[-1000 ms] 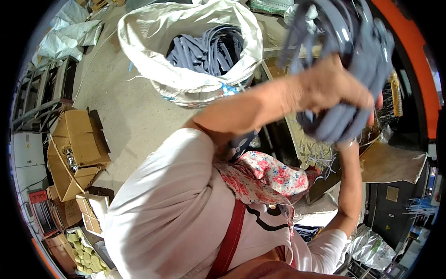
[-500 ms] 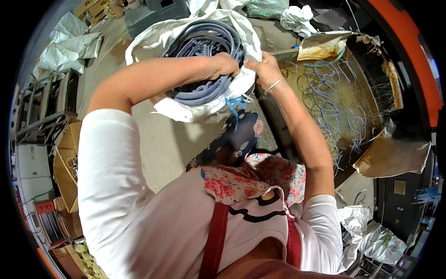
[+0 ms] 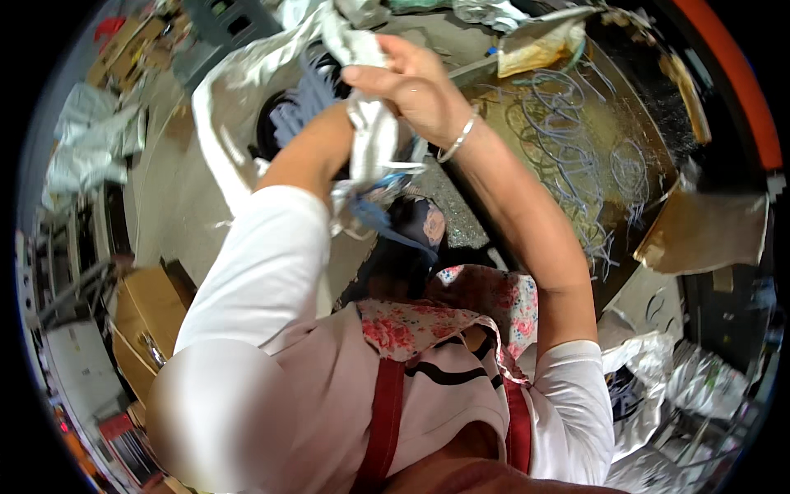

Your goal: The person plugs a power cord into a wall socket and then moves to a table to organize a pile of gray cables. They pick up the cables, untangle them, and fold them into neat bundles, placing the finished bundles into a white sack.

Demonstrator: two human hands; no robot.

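Observation:
A big white sack stands open in front of me, with blue-grey cable bundles showing inside it. My right hand, a silver bangle on its wrist, pinches a bunched fold of the sack's rim and lifts it. My left forearm reaches toward the sack's mouth. Its hand is hidden behind the gathered white fabric, so I cannot see its grip. A blue strap or cord hangs from the bunched rim, just below my hands.
To the right a wide brown work surface carries loose loops of blue-grey cable and a brown cardboard sheet. Cardboard boxes sit at my left. Crumpled plastic bags lie at lower right.
A second ago I held a cable bundle up high. It then went down into the sack with both hands. Now my right hand grips the sack's rim, which has been pulled up and closer.

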